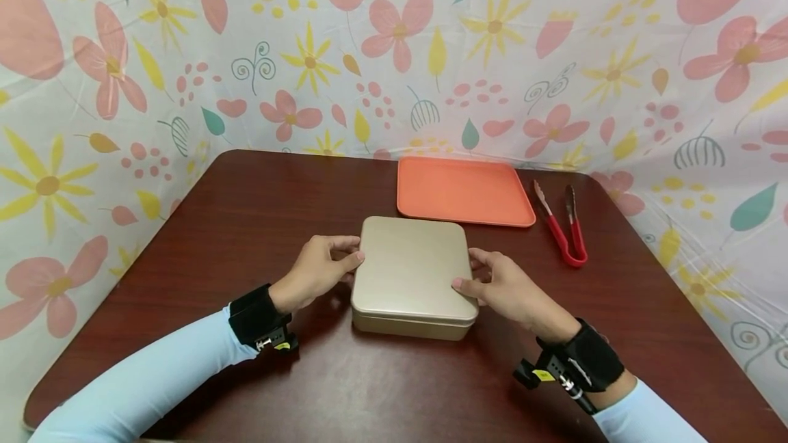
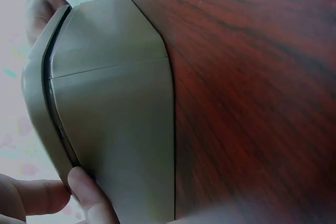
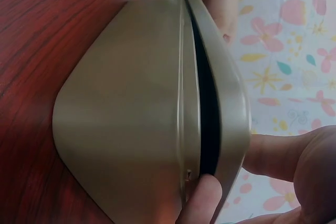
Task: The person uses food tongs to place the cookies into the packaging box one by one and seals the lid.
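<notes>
A square, gold-coloured metal tin [image 1: 409,325] with rounded corners stands on the table, its lid [image 1: 414,265] on top. My left hand [image 1: 317,269] pinches the lid at its left side, a fingertip at the lid's lower edge in the left wrist view. At the right side my right hand [image 1: 507,286] pinches the lid too, thumb on top and a finger under the rim. In the right wrist view the lid [image 3: 233,103] sits tilted, with a dark gap between it and the tin's wall [image 3: 121,103]. The tin's inside cannot be seen.
Behind the tin, an orange tray [image 1: 464,190] lies near the table's far edge. Red-handled tongs [image 1: 571,245] rest to the right of the tray. A flower-patterned sheet [image 1: 394,53] hangs around the dark wooden table [image 1: 277,190].
</notes>
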A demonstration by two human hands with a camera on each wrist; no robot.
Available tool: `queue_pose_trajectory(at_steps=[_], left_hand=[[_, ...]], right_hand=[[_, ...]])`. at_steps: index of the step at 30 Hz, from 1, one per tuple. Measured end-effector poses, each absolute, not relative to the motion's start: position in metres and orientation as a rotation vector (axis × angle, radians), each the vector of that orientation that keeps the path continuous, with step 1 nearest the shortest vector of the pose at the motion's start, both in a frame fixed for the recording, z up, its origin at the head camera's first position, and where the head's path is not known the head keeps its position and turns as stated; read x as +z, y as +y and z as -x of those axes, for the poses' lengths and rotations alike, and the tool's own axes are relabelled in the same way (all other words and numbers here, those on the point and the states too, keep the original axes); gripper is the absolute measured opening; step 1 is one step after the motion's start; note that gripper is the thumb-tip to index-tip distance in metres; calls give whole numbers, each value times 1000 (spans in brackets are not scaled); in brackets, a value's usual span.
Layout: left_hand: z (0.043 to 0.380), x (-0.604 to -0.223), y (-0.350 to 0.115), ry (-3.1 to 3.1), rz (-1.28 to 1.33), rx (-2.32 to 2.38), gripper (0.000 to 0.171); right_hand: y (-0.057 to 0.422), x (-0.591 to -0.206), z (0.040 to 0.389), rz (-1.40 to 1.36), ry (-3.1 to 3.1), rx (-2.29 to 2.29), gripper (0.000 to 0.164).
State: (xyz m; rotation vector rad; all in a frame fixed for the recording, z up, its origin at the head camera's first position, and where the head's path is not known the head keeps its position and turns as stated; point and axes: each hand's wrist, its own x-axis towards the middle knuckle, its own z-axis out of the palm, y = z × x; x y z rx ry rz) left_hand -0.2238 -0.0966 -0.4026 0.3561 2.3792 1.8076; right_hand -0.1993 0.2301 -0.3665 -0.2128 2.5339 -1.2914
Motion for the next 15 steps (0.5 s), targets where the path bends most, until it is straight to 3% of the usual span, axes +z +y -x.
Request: queue_pose_trajectory(at_steps=[15], left_hand=[[226, -402, -96, 2447, -372, 1746, 43]], right_hand=[[233, -372, 200, 228, 2502, -1321, 83]])
